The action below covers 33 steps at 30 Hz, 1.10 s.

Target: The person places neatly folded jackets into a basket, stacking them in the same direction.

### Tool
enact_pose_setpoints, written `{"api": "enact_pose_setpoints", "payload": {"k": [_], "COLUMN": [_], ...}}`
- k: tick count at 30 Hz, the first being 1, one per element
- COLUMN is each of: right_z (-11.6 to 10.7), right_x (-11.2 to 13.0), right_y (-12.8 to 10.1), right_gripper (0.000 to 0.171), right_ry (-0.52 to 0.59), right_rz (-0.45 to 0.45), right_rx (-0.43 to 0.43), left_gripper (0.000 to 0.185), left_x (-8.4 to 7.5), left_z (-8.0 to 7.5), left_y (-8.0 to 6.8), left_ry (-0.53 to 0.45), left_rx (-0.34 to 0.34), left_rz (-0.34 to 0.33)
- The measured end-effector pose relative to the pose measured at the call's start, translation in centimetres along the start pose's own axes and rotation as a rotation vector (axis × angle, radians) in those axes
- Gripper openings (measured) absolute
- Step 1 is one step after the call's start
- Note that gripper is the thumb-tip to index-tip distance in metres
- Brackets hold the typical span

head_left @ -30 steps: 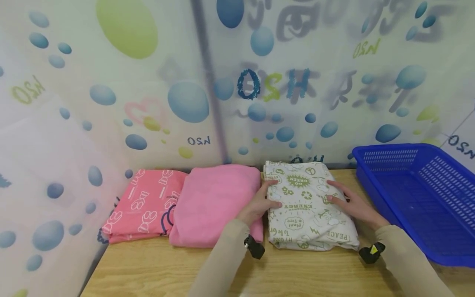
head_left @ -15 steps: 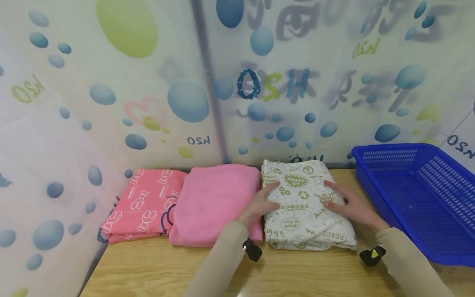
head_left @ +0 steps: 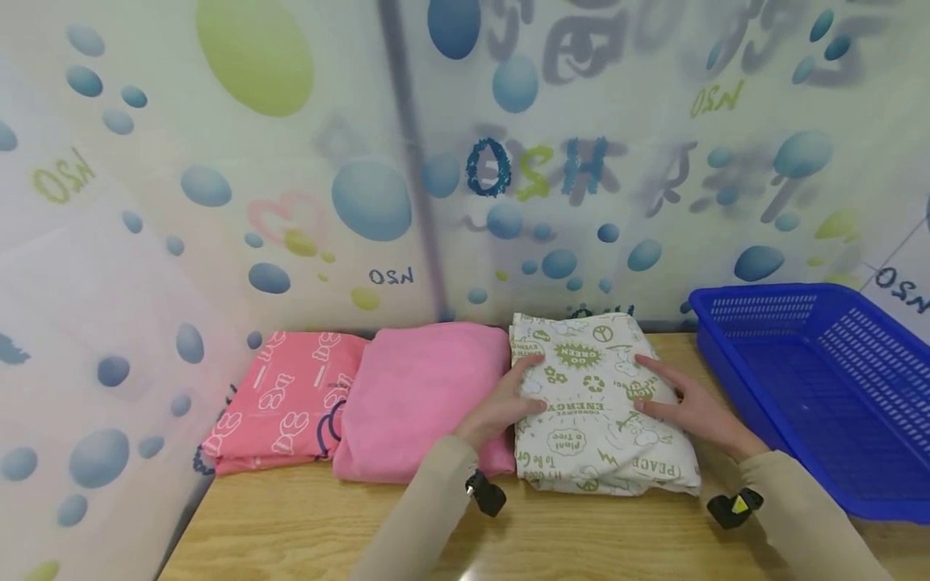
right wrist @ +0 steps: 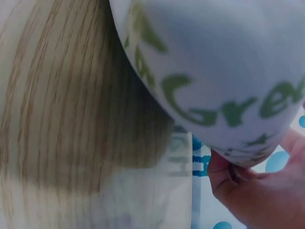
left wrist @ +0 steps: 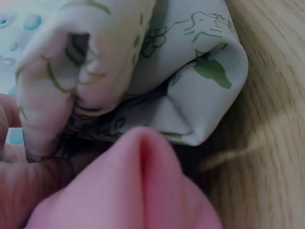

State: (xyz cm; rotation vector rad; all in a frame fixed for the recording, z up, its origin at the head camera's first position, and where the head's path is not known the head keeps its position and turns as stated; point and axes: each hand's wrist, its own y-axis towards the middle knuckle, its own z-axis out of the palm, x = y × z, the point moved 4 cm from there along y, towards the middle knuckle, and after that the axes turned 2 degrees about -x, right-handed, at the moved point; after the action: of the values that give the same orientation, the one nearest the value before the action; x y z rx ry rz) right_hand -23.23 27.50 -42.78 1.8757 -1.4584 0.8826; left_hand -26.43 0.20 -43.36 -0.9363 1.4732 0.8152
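A folded white cloth with green prints (head_left: 599,420) lies on the wooden table (head_left: 349,524), close against a folded pink towel (head_left: 429,395). My left hand (head_left: 508,403) rests on the cloth's left edge with its fingers laid across the top. My right hand (head_left: 686,407) lies flat on the cloth's right side, fingers pointing left. The left wrist view shows the cloth's folded corner (left wrist: 190,86) next to the pink towel (left wrist: 138,191). In the right wrist view the cloth (right wrist: 214,62) bulges above my right hand (right wrist: 257,191).
A folded pink cloth with white prints (head_left: 283,399) lies at the far left, touching the towel. A blue plastic basket (head_left: 821,379) stands at the right. A curtain printed with bubbles (head_left: 363,194) closes off the back and the left side.
The white cloth has shifted slightly left, closing up against the pink towel. Both hands stayed on it and moved with it.
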Motion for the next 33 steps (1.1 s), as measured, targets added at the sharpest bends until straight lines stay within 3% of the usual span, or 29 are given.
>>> {"api": "enact_pose_setpoints", "payload": {"k": [10, 19, 25, 28, 33], "right_z": [-0.4, -0.6, -0.8, -0.9, -1.1], "right_x": [1.2, 2.1, 2.5, 2.5, 2.3], "right_y": [-0.7, -1.3, -1.8, -2.2, -2.6], "right_gripper": [0.077, 0.075, 0.079, 0.080, 0.078], "right_ry": [0.050, 0.127, 0.185, 0.248, 0.389], "right_rz": [0.006, 0.111, 0.148, 0.161, 0.180], "right_rx": [-0.044, -0.092, -0.034, 0.002, 0.009], "left_gripper": [0.077, 0.081, 0.081, 0.080, 0.078], "left_x": [-0.7, -1.8, -1.9, -1.9, -2.1], "left_z": [0.4, 1.0, 1.2, 1.2, 1.3], "left_y": [-0.3, -0.5, -0.5, -0.6, -0.6], "left_ry": [-0.016, -0.033, -0.076, -0.114, -0.091], "left_rx": [0.032, 0.083, 0.110, 0.128, 0.135], "left_rz": [0.017, 0.054, 0.032, 0.019, 0.045]}}
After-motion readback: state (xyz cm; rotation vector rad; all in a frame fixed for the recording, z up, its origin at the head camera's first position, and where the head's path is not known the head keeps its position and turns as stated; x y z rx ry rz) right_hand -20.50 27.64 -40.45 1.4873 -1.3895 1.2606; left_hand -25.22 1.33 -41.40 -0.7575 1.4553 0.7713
